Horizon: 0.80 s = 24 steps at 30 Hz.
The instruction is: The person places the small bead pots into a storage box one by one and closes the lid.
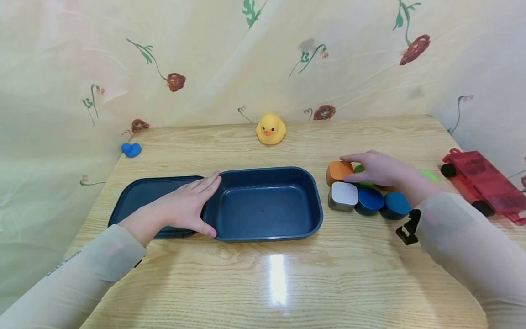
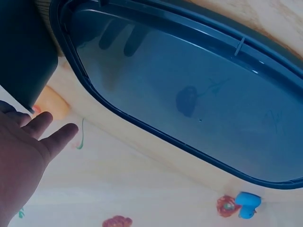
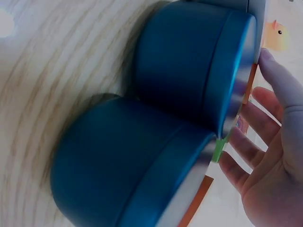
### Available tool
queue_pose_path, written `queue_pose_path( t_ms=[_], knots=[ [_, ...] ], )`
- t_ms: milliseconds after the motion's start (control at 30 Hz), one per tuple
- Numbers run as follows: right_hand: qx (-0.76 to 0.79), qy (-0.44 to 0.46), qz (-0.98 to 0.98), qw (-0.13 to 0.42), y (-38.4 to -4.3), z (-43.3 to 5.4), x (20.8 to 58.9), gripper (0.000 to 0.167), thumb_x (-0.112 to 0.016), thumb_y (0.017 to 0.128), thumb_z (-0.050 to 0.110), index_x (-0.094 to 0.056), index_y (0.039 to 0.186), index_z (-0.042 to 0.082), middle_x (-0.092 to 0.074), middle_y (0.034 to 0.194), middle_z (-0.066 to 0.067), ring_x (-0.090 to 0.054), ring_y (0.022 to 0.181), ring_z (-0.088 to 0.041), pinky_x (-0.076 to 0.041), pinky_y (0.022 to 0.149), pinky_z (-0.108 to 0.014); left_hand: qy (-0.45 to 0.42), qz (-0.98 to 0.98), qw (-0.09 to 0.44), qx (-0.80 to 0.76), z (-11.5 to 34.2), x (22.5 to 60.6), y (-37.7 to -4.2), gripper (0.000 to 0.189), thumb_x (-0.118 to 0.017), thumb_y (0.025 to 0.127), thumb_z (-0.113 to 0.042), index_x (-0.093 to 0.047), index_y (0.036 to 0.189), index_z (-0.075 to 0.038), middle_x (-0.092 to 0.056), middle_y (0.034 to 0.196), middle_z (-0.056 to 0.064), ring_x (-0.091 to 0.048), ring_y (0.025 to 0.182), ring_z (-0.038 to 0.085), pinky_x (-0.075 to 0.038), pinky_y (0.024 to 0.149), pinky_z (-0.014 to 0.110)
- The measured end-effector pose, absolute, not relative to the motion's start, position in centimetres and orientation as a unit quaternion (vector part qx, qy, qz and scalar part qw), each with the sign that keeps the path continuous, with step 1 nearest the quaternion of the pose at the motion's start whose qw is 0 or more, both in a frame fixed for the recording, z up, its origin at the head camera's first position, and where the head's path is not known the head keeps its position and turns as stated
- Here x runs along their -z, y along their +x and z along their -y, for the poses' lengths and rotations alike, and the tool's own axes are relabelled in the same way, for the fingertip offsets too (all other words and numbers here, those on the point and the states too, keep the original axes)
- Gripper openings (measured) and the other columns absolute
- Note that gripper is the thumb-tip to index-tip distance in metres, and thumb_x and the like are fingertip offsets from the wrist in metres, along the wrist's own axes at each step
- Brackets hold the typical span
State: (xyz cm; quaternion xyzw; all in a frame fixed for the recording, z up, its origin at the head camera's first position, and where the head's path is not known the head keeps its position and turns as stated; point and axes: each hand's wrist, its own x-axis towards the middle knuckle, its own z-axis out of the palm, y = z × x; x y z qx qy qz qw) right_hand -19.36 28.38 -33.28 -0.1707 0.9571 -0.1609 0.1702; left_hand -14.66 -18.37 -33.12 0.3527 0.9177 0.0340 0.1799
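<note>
A dark blue rectangular tub (image 1: pixel 263 236) stands mid-table, its inside bare. My left hand (image 1: pixel 186 203) lies at the tub's left rim, fingers straight and thumb spread toward the near corner. Under that forearm is the matching dark lid (image 2: pixel 199 109). My right hand (image 1: pixel 376 169) is over a cluster of small tins, thumb and forefinger spread at the orange tin (image 1: pixel 338 172). Beside it sit a silver-white tin (image 1: pixel 343 195), a blue tin (image 1: pixel 370 200) and a teal-blue tin (image 1: pixel 395 205). Partly hidden beneath the hand is a green tin (image 1: pixel 361 176).
At the back of the table sits a yellow rubber duck (image 1: pixel 271 130). A small blue duck (image 1: pixel 131 150) is at the back left corner. On the far right stands a translucent red toy cart (image 1: pixel 485 183) with black wheels. A flower-patterned cloth (image 1: pixel 213 68) hangs behind.
</note>
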Motion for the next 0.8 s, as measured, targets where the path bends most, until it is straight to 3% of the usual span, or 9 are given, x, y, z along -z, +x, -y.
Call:
queue_pose_path(
  t_ms=[433, 800],
  knots=[
    [0.166, -0.210, -0.951, 0.157, -19.6, -27.7, 33.5, 0.068, -0.070, 0.084, 0.036, -0.045, 0.139, 0.004, -0.049, 0.132, -0.023, -0.047, 0.114, -0.037, -0.036, 0.095, -0.055, 0.342, -0.919, 0.193, -0.048, 18.5, 33.4, -14.7, 0.127, -0.064, 0.066, -0.074, 0.002, 0.150, -0.005, 0.009, 0.156, 0.009, -0.015, 0.139, 0.037, -0.019, 0.107, 0.055],
    [0.152, -0.227, -0.957, 0.102, -20.2, -26.5, 31.6, 0.065, -0.072, 0.082, 0.029, -0.048, 0.135, -0.001, -0.050, 0.129, -0.024, -0.044, 0.114, -0.039, -0.036, 0.095, -0.055, 0.334, -0.918, 0.205, -0.061, 18.6, 33.2, -14.9, 0.127, -0.065, 0.066, -0.072, 0.004, 0.150, -0.007, 0.012, 0.156, 0.006, -0.016, 0.139, 0.037, -0.020, 0.106, 0.056]
  ],
)
